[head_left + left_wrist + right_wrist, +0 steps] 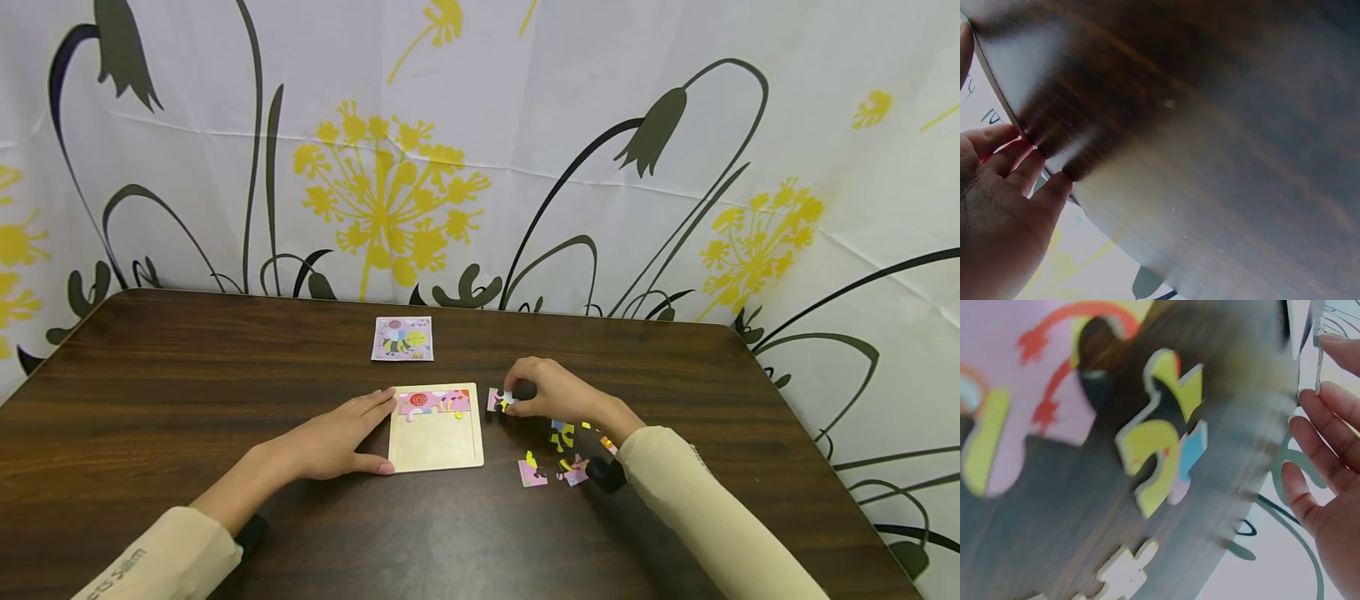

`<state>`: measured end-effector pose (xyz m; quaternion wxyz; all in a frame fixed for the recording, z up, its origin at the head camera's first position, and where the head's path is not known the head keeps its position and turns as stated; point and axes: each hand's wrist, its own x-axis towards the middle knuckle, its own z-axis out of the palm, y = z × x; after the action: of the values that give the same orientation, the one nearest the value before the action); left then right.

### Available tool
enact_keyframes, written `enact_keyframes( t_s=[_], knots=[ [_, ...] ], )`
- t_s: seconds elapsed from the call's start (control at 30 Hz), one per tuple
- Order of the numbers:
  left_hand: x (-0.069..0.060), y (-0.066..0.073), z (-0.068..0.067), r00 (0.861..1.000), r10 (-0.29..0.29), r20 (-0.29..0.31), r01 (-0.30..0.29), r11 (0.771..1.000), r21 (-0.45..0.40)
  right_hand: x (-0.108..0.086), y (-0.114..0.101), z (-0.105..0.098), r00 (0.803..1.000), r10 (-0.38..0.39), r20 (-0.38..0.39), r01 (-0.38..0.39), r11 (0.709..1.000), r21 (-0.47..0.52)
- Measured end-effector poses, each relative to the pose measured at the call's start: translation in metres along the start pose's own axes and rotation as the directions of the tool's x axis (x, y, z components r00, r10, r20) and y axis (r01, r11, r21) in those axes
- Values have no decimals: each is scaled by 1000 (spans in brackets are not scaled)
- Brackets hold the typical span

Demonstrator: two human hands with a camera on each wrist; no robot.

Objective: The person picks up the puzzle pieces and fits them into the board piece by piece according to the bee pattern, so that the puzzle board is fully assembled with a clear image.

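Left hand [330, 437]: unclenched, fingers extended against the left edge of the wooden tray [435, 446]. Right hand [551, 390]: thumb and fingertips pinching a puzzle piece [493, 401], just right of the tray. Fitted pieces [450, 402]: along the tray's top. Loose pieces [532, 474]: on the table [187, 375], nearer the person. Picture card [402, 339]: beyond the tray. Handling, as judged: keep the tray braced; hold the piece by its edges; check its printing against the card; lower it flat, unforced.

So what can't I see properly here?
Head view: part of the held puzzle piece, behind the right hand.
Head view: picture card, details too small.
Left wrist view: some of the left hand, past left edge.
Right wrist view: pink piece, cut off by left edge.
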<state>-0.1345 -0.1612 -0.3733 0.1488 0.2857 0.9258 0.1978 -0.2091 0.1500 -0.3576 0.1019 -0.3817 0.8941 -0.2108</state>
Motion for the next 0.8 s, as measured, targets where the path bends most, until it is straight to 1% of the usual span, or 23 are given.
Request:
enact_keyframes(
  t_s=[0.27, 0.43, 0.67, 0.8],
  knots=[
    [0, 0, -1, 1000, 1, -4, -1, 1000, 7, 12, -8, 7, 999, -39, -2, 39, 999, 23],
    [-1, 1, -2, 1000, 4, -8, -4, 1000, 7, 20, -17, 10, 999, -54, -9, 54, 998, 34],
    [-1, 0, -2, 1000, 8, -6, -8, 1000, 5, 32, -32, 18, 995, -101, 12, 100, 993, 62],
    [0, 0, -1, 1000, 9, -8, -9, 1000, 6, 40, -42, 23, 992, -122, 34, 120, 991, 61]
  ],
)
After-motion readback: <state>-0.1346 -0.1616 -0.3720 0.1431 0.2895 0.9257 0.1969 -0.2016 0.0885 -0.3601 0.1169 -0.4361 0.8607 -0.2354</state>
